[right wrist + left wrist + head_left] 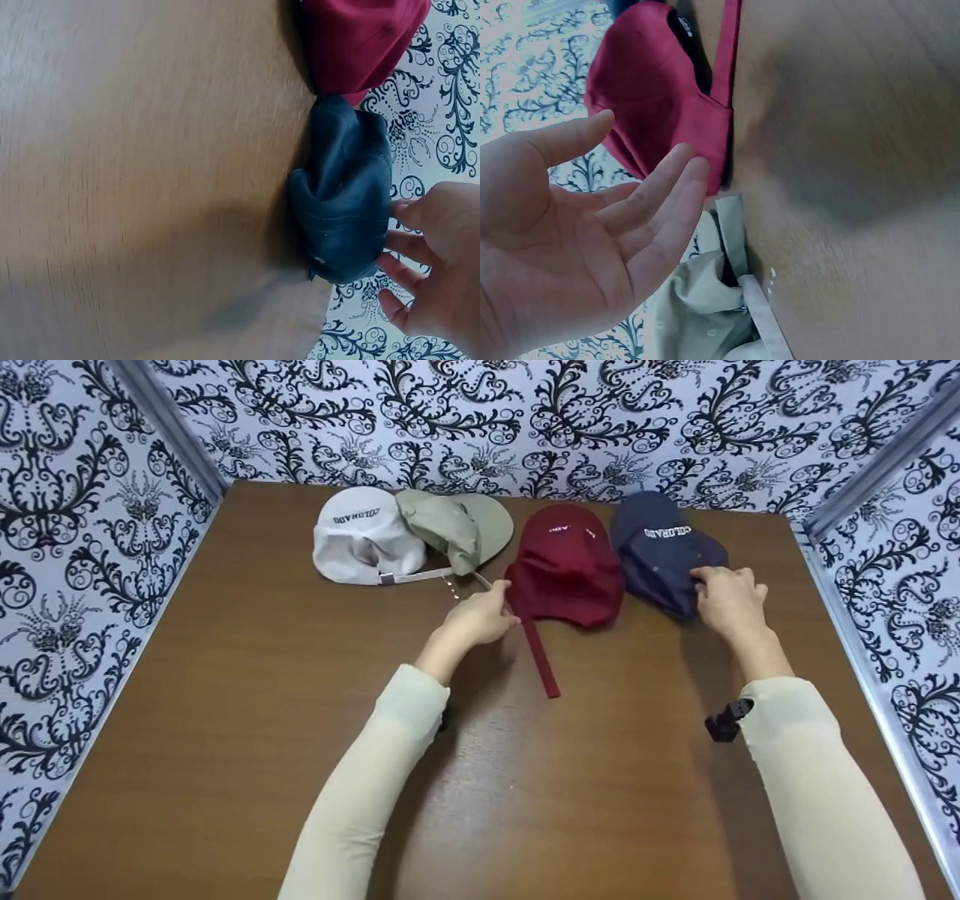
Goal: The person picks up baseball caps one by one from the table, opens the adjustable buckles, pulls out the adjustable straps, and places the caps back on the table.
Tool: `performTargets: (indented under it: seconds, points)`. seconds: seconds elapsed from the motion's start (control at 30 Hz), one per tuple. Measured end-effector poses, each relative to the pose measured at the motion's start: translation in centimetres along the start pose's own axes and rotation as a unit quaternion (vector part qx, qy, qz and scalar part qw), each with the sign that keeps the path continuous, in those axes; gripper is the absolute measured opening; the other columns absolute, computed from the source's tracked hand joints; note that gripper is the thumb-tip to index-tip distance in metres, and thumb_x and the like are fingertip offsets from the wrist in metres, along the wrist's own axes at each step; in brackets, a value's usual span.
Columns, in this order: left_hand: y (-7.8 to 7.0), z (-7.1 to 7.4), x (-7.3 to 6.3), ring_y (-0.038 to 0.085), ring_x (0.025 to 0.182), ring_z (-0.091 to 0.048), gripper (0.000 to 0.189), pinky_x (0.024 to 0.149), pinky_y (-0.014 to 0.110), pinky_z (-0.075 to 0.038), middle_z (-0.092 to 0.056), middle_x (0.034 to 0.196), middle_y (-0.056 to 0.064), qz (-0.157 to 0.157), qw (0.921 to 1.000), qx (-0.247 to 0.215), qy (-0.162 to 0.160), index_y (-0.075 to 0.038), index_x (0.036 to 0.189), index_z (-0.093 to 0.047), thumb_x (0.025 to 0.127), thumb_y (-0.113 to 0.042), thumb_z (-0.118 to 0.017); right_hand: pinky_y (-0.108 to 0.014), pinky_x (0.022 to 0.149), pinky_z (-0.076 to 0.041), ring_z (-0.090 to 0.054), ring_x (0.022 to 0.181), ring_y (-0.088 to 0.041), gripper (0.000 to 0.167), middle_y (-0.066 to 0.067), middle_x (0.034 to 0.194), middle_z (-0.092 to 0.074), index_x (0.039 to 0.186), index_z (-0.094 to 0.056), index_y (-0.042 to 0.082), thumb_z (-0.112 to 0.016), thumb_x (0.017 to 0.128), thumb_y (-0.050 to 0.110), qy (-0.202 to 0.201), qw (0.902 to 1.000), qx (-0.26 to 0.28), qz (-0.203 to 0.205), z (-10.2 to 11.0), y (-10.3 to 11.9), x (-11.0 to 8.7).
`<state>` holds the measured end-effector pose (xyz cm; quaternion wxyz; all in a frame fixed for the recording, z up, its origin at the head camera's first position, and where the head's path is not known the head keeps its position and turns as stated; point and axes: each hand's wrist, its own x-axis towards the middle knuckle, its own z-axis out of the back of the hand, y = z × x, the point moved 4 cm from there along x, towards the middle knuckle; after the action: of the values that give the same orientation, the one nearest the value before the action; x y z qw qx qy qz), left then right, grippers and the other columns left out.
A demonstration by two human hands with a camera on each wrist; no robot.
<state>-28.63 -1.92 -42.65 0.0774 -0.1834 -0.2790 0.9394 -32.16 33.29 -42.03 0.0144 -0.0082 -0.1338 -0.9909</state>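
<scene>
Four caps lie in a row towards the back of the table. My left hand (484, 615) is at the left edge of the red cap (570, 562), whose strap hangs towards the front. In the left wrist view its fingers look spread, with nothing held between them. The right hand (731, 596) touches the right side of the navy cap (664, 551), which has white COLORADO lettering. In the right wrist view, its loosely bent fingertips (394, 262) rest against that cap's crown. Left of the red cap lie the olive cap (450, 525) and the white cap (367, 544).
The brown wooden table (300, 675) reaches back to a patterned wall (480, 427). More patterned panels stand at left and right, with metal edging (862, 667) along the table's right side. The caps' neighbours touch or nearly touch one another.
</scene>
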Motion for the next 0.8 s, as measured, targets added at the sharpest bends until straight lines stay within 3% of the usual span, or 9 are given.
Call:
performTargets:
  seconds: [0.13, 0.27, 0.53, 0.8]
  points:
    - [-0.3, -0.2, -0.9, 0.024, 0.103, -0.064, 0.062, 0.094, 0.045, -0.052, -0.068, 0.112, 0.002, -0.014, 0.9999, 0.0, 0.007, -0.017, 0.153, -0.034, 0.098, -0.03, -0.06, -0.07, 0.088, -0.032, -0.041, 0.117, -0.055, 0.03, -0.03, 0.133, -0.056, 0.125, -0.061, 0.0, -0.047, 0.1, 0.01, -0.015, 0.9997, -0.018, 0.008, -0.3, -0.2, -0.2]
    - [-0.4, -0.4, -1.6, 0.022, 0.107, -0.064, 0.056, 0.095, 0.044, -0.052, -0.069, 0.115, -0.002, -0.024, 0.9996, 0.008, 0.015, -0.017, 0.15, -0.04, 0.099, -0.03, -0.059, -0.071, 0.086, -0.034, -0.042, 0.115, -0.055, 0.029, -0.031, 0.127, -0.057, 0.121, -0.064, -0.001, -0.05, 0.099, 0.01, -0.023, 0.9991, -0.031, 0.017, -0.6, -0.1, -0.4]
    - [-0.4, -0.5, -2.8, 0.024, 0.114, -0.065, 0.047, 0.098, 0.046, -0.051, -0.071, 0.118, -0.003, -0.038, 0.999, 0.02, 0.009, -0.018, 0.143, -0.049, 0.098, -0.028, -0.058, -0.072, 0.084, -0.038, -0.049, 0.109, -0.055, 0.022, -0.031, 0.114, -0.062, 0.108, -0.071, -0.001, -0.056, 0.093, 0.006, -0.005, 0.9986, -0.035, 0.038, -0.8, 0.0, -0.8]
    - [0.0, -0.6, -3.3, 0.023, 0.103, -0.066, 0.047, 0.092, 0.046, -0.053, -0.07, 0.114, -0.001, -0.051, 0.9984, 0.022, 0.009, -0.019, 0.143, -0.051, 0.098, -0.028, -0.059, -0.071, 0.08, -0.042, -0.053, 0.105, -0.055, 0.018, -0.028, 0.11, -0.067, 0.102, -0.074, 0.001, -0.061, 0.091, 0.009, 0.005, 0.997, -0.042, 0.065, -1.2, -0.1, -1.2]
